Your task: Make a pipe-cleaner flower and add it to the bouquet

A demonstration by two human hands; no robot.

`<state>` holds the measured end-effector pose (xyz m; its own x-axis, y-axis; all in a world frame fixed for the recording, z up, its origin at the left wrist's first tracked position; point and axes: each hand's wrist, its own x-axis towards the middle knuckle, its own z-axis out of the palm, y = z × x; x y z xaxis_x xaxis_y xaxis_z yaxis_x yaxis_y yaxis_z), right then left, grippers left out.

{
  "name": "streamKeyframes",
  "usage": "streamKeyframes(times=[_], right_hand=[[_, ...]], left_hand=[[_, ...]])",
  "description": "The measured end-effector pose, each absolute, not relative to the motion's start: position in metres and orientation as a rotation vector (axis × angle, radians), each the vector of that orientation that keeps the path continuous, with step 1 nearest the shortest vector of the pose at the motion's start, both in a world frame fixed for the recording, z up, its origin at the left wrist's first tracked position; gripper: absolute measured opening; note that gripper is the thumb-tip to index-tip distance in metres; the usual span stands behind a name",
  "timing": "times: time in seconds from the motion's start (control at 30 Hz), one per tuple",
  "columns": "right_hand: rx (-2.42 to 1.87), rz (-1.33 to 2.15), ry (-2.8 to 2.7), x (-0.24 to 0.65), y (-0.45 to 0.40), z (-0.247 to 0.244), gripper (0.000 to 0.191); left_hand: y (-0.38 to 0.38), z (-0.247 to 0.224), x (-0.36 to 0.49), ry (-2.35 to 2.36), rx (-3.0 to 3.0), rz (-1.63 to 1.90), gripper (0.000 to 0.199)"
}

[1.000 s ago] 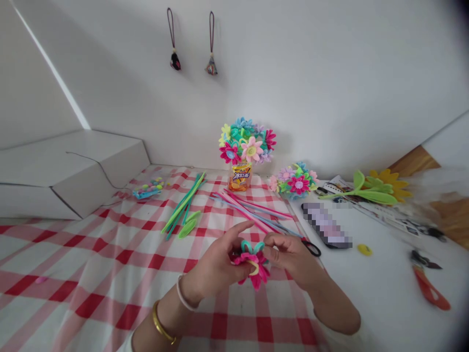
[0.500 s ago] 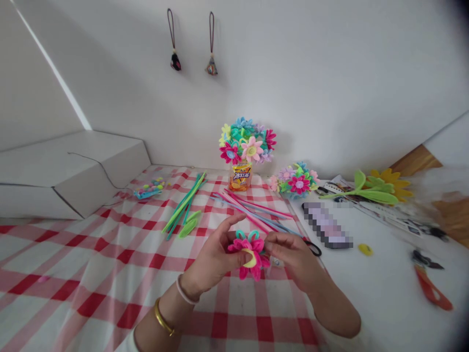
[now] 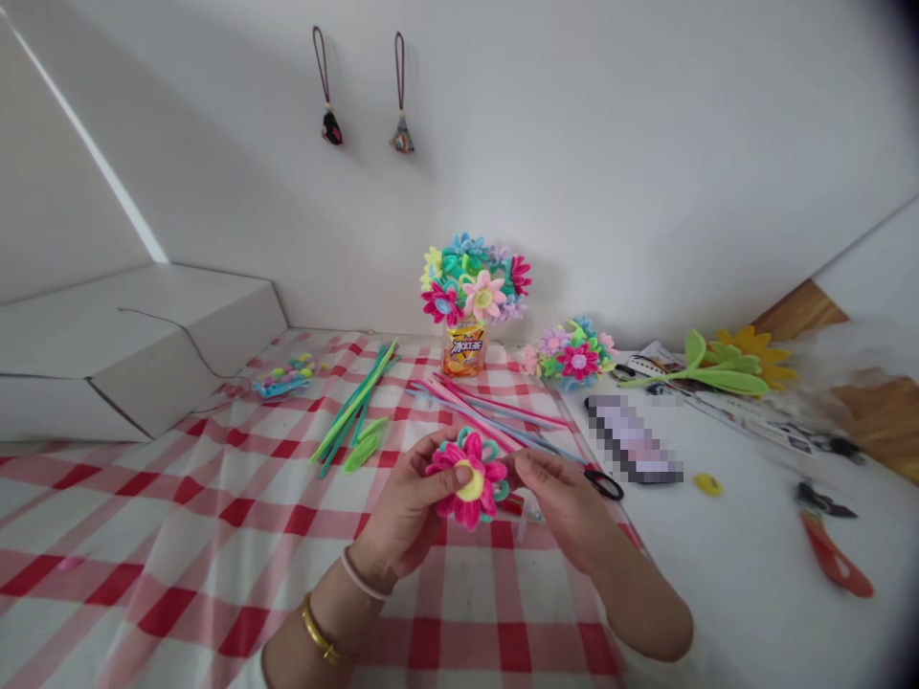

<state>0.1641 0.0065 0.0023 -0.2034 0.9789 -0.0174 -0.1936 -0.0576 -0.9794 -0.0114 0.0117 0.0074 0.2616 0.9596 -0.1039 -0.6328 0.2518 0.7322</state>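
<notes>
A bright pink fuzzy flower [image 3: 490, 472] with a yellow centre and teal loops behind its petals faces up over the checked cloth. My left hand [image 3: 416, 493] grips it from the left, thumb across the petals at the yellow centre and fingers behind. My right hand [image 3: 564, 498] is at the flower's right edge, thumb and index finger pinched together by the petals; what lies between those fingertips is too small to tell. Below the right fingers, a small clear and red item shows partly on the cloth.
Pink and blue stems [image 3: 503, 417] lie beyond my hands, green stems [image 3: 357, 407] to their left. A bottle [image 3: 464, 350] holding flowers stands at the back. A flower bunch [image 3: 578, 360], phone [image 3: 636, 440], black scissors handle [image 3: 604, 484] and orange-handled tool [image 3: 837, 560] are rightward.
The pink flower has turned to face the camera more and moved slightly up and left. My left fingers have closed in behind it. The whole view has shifted slightly.
</notes>
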Motion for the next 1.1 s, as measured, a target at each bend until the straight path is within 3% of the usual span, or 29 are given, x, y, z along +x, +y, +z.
streamKeyframes(times=[0.13, 0.47, 0.77, 1.1], right_hand=[[-1.028, 1.509, -1.230, 0.1617, 0.0054, 0.0040, 0.018], [-1.044, 1.390, -1.176, 0.1603, 0.0082, 0.0082, 0.020], [-0.988, 1.515, -1.197, 0.1625, 0.0091, 0.0033, 0.016], [-0.956, 1.571, -1.129, 0.1633, 0.0062, 0.0046, 0.019]], left_hand=[[0.0134, 0.0055, -0.0103, 0.592, 0.605, 1.200, 0.042], [0.0115, 0.0110, -0.0163, 0.699, 0.829, 1.035, 0.055], [0.0073, 0.0143, -0.0159, 0.634, 0.852, 0.963, 0.062], [0.0153, 0.0088, -0.0179, 0.571, 0.606, 1.094, 0.049]])
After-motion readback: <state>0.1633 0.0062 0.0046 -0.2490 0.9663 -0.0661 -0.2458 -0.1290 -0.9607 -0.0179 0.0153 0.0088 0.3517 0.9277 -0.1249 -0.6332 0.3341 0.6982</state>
